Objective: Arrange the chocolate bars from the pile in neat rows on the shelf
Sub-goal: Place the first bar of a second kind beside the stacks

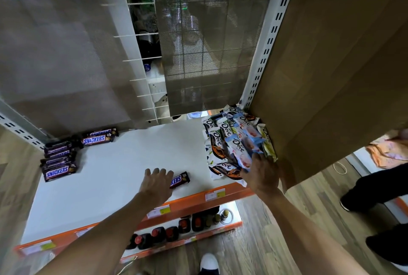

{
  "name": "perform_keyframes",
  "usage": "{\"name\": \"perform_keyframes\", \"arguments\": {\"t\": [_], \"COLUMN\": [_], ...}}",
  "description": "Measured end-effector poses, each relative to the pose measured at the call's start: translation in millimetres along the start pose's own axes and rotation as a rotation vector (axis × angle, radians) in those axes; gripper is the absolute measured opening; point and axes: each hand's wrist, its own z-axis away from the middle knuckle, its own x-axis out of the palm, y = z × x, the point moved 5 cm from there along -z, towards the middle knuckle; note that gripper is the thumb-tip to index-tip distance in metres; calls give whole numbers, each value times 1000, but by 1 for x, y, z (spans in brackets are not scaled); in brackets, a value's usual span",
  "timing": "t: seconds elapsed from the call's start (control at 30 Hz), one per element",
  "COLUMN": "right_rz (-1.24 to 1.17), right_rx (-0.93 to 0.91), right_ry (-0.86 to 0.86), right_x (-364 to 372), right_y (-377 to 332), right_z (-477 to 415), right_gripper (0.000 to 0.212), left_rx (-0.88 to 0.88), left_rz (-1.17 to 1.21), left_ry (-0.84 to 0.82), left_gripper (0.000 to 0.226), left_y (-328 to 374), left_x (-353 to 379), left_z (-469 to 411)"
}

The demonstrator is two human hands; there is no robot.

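Left hand (157,184) rests open on a lone bar (182,178) left of the pile (220,133). Right hand (262,175) seems to grip a blue bar (241,153) there; tugging could spill neighbours.

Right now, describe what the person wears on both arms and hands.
Nothing shows. The left arm and right arm are bare to the picture's edge, with no sleeves. The left hand and right hand carry no gloves, rings or watch.
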Motion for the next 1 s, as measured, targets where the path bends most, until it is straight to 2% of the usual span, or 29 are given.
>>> {"name": "perform_keyframes", "arguments": {"t": [0.17,0.23,0.37,0.53,0.63,0.77,1.0], "right_rz": [62,94,143,158,110,95,63], "right_rx": [-301,-371,-480,-506,-547,-570,-614], "right_ry": [38,17,-1,-98,-132,-163,-184], "right_x": [-1,4,20,37,40,44,44], "right_y": [-31,-49,-80,-103,-111,-120,-129], "right_z": [2,6,15,18,17,16,11], "right_gripper": [51,56,50,47,37,32,44], "left_rx": [-18,-32,-59,-77,-99,-93,-83], "left_rz": [26,22,33,125,217,270,374], "left_ry": [2,2,20,40,94,141,175], "left_gripper": [40,38,37,35,30,43,34], "left_y": [-1,-3,-16,-39,-52,-63,-69], "left_x": [3,7,14,25,30,37,40], "left_z": [2,3,7,15,21,23,29]}}
